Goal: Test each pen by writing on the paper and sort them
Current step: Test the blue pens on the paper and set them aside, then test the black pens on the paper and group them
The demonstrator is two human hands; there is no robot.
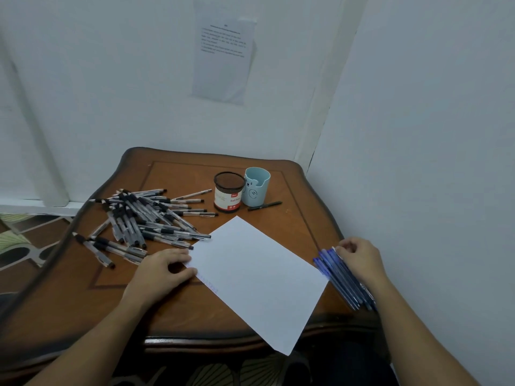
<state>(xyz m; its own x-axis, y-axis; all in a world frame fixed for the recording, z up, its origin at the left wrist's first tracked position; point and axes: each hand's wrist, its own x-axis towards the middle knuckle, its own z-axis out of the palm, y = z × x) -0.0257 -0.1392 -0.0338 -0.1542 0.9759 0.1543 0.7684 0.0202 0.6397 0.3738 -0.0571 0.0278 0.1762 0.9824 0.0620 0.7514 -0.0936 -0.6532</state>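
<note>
Head view, two cups (242, 190), one paper (259, 277), left hand (164, 271) pinning it.

paper (256, 277) lies mid-table (172, 174), pen heap (142, 218) left, two holders (242, 190) behind.

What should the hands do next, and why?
Probably the right hand should pick one pen out of the blue pens that it rests on and bring it to the paper. The left hand already pins the paper's corner, and both cups look empty.
</note>
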